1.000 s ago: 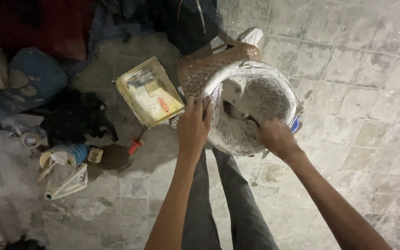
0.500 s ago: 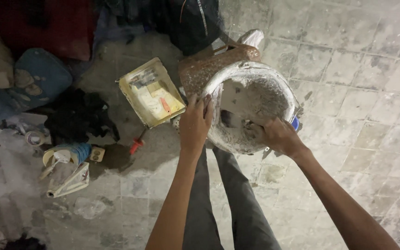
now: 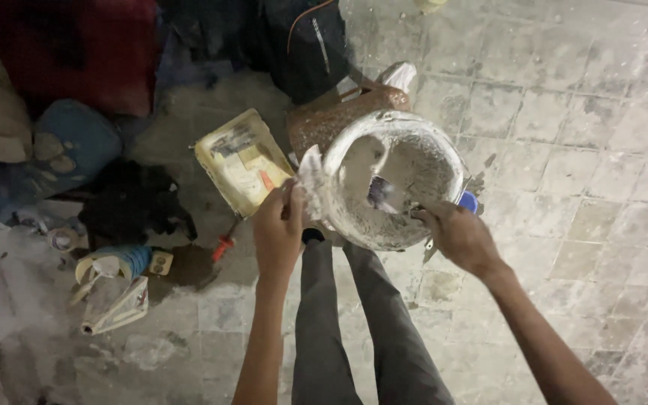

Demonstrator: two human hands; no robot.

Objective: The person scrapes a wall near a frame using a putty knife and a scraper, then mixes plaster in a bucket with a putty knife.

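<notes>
A round bucket (image 3: pixel 444 154) caked in white plaster is held up in front of me over my legs. My left hand (image 3: pixel 277 234) grips its left rim together with a crumpled white scrap (image 3: pixel 312 180). My right hand (image 3: pixel 459 236) is closed on the handle of a flat blade tool (image 3: pixel 381 193) that reaches down inside the bucket against the white residue. A blue part (image 3: pixel 469 201) shows just above my right hand at the bucket's right rim.
A yellow paint tray (image 3: pixel 243 159) lies on the tiled floor to the left. A brown speckled bag (image 3: pixel 339 112) sits behind the bucket. Dark cloth, a blue bundle (image 3: pixel 69 146), a tape roll (image 3: pixel 121 261) and scraps clutter the left side.
The bucket has tilted more upright toward me and the view shifted slightly. My right hand slid along the rim, moving the blade inside the bucket.
</notes>
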